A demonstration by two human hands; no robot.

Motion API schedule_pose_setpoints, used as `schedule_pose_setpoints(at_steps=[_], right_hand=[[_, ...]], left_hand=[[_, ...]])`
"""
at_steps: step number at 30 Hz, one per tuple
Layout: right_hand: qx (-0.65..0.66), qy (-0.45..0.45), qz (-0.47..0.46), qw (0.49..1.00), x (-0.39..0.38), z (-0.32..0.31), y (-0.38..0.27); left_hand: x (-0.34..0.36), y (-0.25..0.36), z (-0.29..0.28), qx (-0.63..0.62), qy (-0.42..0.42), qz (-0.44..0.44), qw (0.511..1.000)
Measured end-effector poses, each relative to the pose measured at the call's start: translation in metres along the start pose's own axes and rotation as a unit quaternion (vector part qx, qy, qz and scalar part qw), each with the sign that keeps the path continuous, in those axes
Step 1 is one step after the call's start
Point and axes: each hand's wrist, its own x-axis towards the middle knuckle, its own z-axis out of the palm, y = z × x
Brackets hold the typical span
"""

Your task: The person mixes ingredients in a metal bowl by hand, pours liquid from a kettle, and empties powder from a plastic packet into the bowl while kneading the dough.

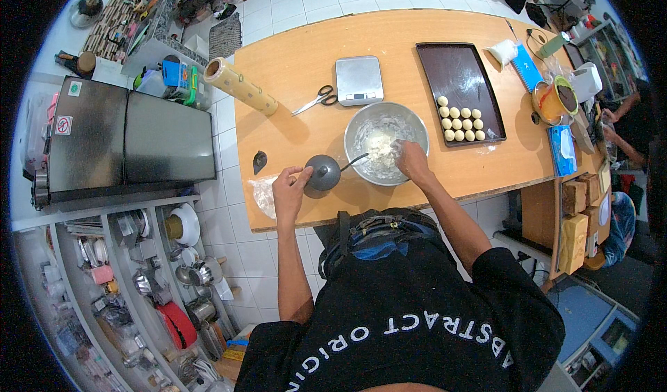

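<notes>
1. Right hand [413, 160] is reaching into the steel bowl [386, 142] sitting near the front edge of the wooden table [299, 65]. Fingers are curled down into the white dough [379, 144] at the bottom, bunched together rather than spread, though I can't tell if they're actually pinching a bit off

2. Left hand [290, 187] is gripping the handle end of a dark ladle [324, 173] just left of the bowl. Thumb and fingers are closing around it, and the ladle's round cup is lying on the table, with a thin stem running toward the bowl's rim

3. The dough is looking soft and sticky to me, with floury smears all over the bowl's inner wall. I'm guessing it's going to cling to fingers, so scooping from underneath with cupped fingers beats pinching the top

4. The bowl itself is probably light and slippery on that smooth table, so it's likely wanting a hand on the rim if it starts sliding

5. Dough balls [460, 123] are sitting in neat rows on the near end of the dark tray [458, 76] just right of the bowl. They're likely squashing easily, so a gentle hold from the sides

6. Other stuff: scale [358, 79] behind the bowl, scissors [316, 100] beside it, and a wrap roll [240, 86] at the far left corner
</notes>
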Motion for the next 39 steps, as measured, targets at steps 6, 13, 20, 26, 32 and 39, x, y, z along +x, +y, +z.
schedule_pose_setpoints(at_steps=[6, 13, 20, 26, 32, 39], right_hand=[[0.002, 0.001, 0.005, 1.000, -0.002, -0.006, -0.006], [0.011, -0.007, 0.014, 1.000, -0.004, -0.006, -0.008], [0.005, -0.032, 0.030, 0.999, -0.007, -0.013, -0.015], [-0.024, -0.028, 0.022, 0.999, -0.001, 0.000, -0.003], [-0.051, -0.004, -0.016, 0.999, 0.003, 0.012, 0.004], [-0.095, -0.025, -0.004, 0.995, 0.009, 0.017, 0.001]], left_hand=[[0.001, -0.011, 0.000, -0.062, -0.022, -0.036, 0.997], [0.002, -0.036, 0.005, -0.102, -0.019, -0.074, 0.992], [-0.001, -0.064, 0.012, -0.197, 0.000, -0.092, 0.976], [-0.003, -0.081, 0.015, -0.186, -0.004, -0.087, 0.979], [-0.006, -0.092, 0.023, -0.225, 0.003, -0.119, 0.967], [-0.007, -0.094, 0.024, -0.213, 0.000, -0.073, 0.974]])
